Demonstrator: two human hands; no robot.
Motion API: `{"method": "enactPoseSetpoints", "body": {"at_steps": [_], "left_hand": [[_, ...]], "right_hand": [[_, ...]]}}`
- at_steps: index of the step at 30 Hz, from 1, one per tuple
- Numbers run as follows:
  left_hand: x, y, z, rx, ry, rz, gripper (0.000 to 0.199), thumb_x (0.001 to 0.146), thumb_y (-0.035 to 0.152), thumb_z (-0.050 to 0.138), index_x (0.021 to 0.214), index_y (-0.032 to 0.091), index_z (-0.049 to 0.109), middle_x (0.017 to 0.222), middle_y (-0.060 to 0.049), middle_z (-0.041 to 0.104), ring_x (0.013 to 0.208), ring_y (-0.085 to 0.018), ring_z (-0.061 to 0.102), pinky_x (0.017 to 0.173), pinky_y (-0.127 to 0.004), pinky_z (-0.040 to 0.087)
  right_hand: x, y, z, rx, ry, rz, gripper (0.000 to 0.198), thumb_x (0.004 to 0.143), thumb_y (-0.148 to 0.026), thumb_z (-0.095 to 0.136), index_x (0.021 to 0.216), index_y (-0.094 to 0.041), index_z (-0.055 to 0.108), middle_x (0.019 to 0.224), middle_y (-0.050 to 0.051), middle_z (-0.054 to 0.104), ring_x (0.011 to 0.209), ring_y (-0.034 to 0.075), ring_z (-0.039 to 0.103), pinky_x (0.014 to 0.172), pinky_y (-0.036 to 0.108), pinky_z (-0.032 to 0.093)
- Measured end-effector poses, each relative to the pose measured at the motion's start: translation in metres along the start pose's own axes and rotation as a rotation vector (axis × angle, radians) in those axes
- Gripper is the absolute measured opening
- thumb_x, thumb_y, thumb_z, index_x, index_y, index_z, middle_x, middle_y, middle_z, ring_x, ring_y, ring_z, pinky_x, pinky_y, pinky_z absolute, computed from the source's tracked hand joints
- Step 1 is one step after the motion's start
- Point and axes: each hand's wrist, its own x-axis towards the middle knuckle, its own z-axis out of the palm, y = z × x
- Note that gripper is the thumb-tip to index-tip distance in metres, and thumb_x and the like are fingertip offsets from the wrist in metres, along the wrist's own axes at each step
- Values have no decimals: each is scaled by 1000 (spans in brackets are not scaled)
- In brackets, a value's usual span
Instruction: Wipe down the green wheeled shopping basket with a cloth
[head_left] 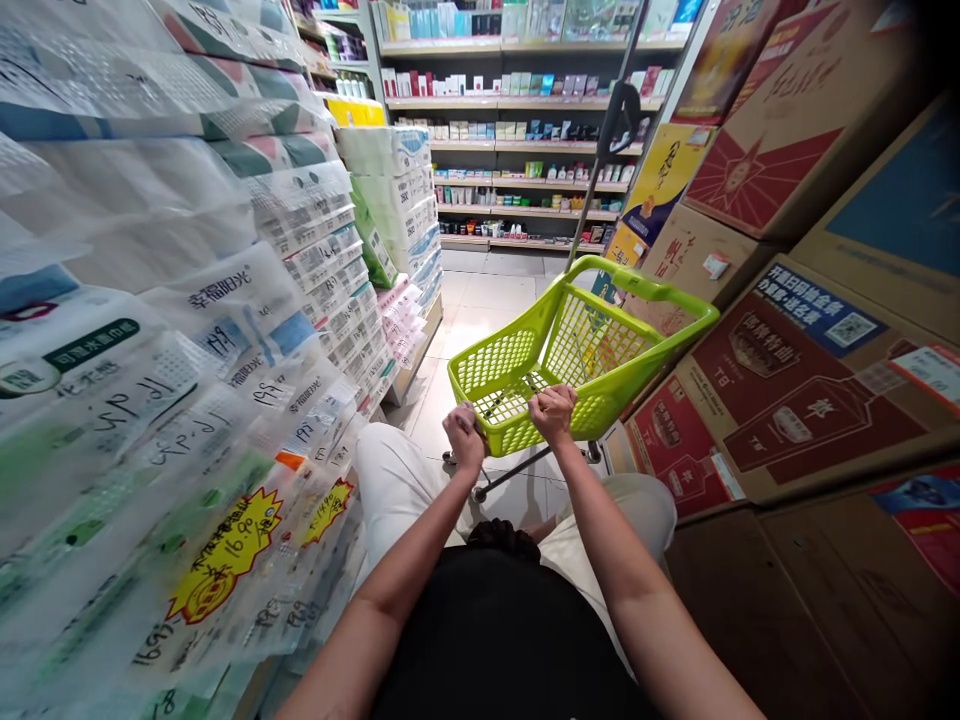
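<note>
Both hands are held forward at the near end of a green shopping cart (600, 403), with the fingers of each curled in. By the left hand (465, 438) the near corner of the rim is clasped, and by the right hand (553, 414) the same rim is gripped a little farther along the near long side; the undersides of both grips are hidden. Bare forearms are stretched toward the cart from beside a black top (499, 630), and light trousers (397, 465) are seen with the knees bent on either side of the arms. The cart is set at a slant on the tiled floor (480, 295), with its handle (646, 287) turned toward the far right and a wheel (480, 494) shown beneath the near corner. Past the handle, a dark pole (588, 212) is seen rising at a lean, fitted with a black grip (621, 118); its foot is hidden.

Along the left edge of the floor, plastic-wrapped paper packs (247, 310) are stacked high, marked with handwritten prices and a yellow starburst tag (227, 553). Along the right edge, cardboard cartons (724, 258) are piled close beside the cart, one of them bearing a blue strip printed with a square code. At the far edge, wide shelves (480, 103) are lined with rows of small boxes and bottles.
</note>
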Motion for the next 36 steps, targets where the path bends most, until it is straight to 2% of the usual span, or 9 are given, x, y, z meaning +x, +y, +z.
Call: {"method": "enactPoseSetpoints", "body": {"at_steps": [3,6,8,13,19,24,28,33,36], "left_hand": [[15,18,0,-41,54,117,14,95,19,53,108,24,49,109,-7,52,108,-21,54,106,-40,46],[-8,21,0,-12,-17,258,32,97,24,54,128,23,45,130,-14,49,127,-26,48,114,-44,40],[-31,14,2,26,-44,237,34,98,24,51,131,23,44,136,-16,45,133,-27,46,116,-46,38],[-57,-11,9,16,-55,116,32,93,18,52,125,24,48,134,-16,45,135,-28,45,120,-52,36],[-64,-29,10,-14,-150,165,20,91,19,51,110,23,56,126,-16,51,130,-30,49,118,-57,37],[-66,-29,10,25,-169,159,17,90,17,53,105,22,59,117,-14,54,122,-29,52,112,-53,44],[-60,-28,15,28,-156,225,19,92,16,50,108,22,59,123,-16,52,127,-29,49,116,-54,40],[-61,-40,11,47,-274,236,18,90,12,48,102,21,58,117,-13,52,124,-28,49,116,-54,40],[-56,-36,11,36,-214,209,20,89,11,49,105,22,56,119,-13,50,123,-27,50,115,-51,41]], "right_hand": [[-2,-3,0,16,4,13,37,84,-19,58,49,-24,47,59,1,60,82,22,54,96,43,33],[-5,-4,-1,35,11,44,36,83,-19,59,49,-24,49,60,2,61,82,22,53,96,44,33],[-6,-3,-2,44,9,59,36,83,-19,58,48,-24,49,60,3,61,83,23,53,96,44,33],[-5,-3,-3,28,9,61,37,84,-20,57,48,-25,47,59,3,61,82,23,53,97,45,33],[-4,-6,-3,8,24,60,37,84,-19,58,49,-24,46,59,2,60,83,23,54,96,44,33],[-5,-9,-4,4,-16,95,36,83,-19,58,49,-24,46,60,3,59,86,24,54,98,44,32],[-6,-7,-3,-5,18,60,36,84,-20,57,50,-24,46,59,2,59,85,23,54,98,43,31],[-6,-4,-3,-13,38,45,38,86,-22,57,50,-24,47,59,2,59,86,22,55,98,43,31],[-5,-5,-4,-3,22,58,36,86,-22,57,51,-24,50,60,2,60,87,23,55,98,43,30]]}}
